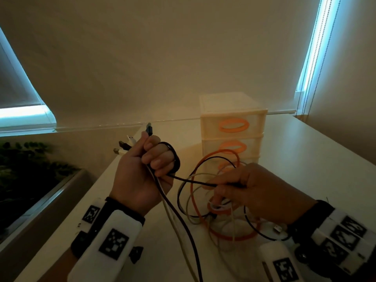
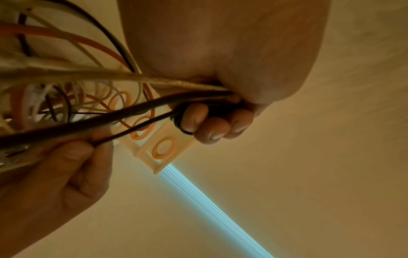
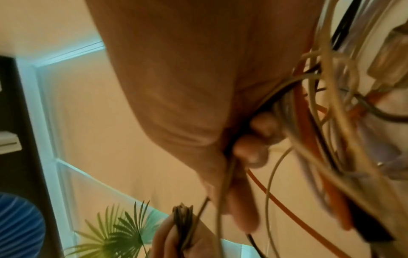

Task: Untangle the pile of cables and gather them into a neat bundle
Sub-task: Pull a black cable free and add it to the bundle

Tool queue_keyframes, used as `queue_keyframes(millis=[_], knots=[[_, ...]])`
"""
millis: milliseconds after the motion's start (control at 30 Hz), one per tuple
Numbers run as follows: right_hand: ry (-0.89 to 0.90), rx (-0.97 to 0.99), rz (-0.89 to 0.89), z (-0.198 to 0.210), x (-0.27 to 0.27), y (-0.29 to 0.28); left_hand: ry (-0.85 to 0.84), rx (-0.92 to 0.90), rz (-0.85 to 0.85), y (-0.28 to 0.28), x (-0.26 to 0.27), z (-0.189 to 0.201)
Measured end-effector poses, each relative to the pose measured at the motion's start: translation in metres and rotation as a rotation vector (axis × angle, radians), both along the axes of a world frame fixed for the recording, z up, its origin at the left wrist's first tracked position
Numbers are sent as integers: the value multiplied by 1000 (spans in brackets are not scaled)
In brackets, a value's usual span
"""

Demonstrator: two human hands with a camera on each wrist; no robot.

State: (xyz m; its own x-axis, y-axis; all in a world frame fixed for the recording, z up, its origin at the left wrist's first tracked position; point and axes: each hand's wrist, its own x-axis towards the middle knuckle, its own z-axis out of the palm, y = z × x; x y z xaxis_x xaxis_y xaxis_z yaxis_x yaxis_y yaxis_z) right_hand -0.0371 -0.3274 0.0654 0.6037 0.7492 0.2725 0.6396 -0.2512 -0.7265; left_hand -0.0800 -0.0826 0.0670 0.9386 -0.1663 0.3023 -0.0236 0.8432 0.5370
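My left hand (image 1: 149, 165) is raised above the white table (image 1: 317, 151) and grips several cables in a fist. Their plug ends (image 1: 127, 145) stick out past the thumb, and a black cable (image 1: 176, 159) loops around the fingers (image 2: 212, 125). That black cable runs right to my right hand (image 1: 240, 186), which pinches it between thumb and fingers. Below the right hand hangs a tangle of orange, white and black cables (image 1: 211, 212), reaching the table. In the right wrist view the cables (image 3: 331, 122) pass close beside the curled fingers (image 3: 251, 150).
A small cream drawer unit (image 1: 232, 131) with orange oval handles stands on the table just behind the cables. A planter with green leaves (image 1: 26, 165) sits beyond the table's left edge. A USB plug (image 1: 277, 228) lies by my right wrist.
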Motion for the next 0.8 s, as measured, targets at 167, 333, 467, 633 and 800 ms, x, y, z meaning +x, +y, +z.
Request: queue_keyframes(millis=[167,333,467,633,800], knots=[[183,-112,-85,0,2,0,4,28,75,-4,-1,2],[147,-98,-129,-3,4,-1,-11,28,1,-1,-2,2],[-80,182,-317,-5,7,4,-53,95,-134,-10,-4,4],[61,-220,-179,-7,10,-2,-107,-45,-185,3,-6,10],[426,258,-384,4,17,-10,-92,548,-330,-16,-18,10]])
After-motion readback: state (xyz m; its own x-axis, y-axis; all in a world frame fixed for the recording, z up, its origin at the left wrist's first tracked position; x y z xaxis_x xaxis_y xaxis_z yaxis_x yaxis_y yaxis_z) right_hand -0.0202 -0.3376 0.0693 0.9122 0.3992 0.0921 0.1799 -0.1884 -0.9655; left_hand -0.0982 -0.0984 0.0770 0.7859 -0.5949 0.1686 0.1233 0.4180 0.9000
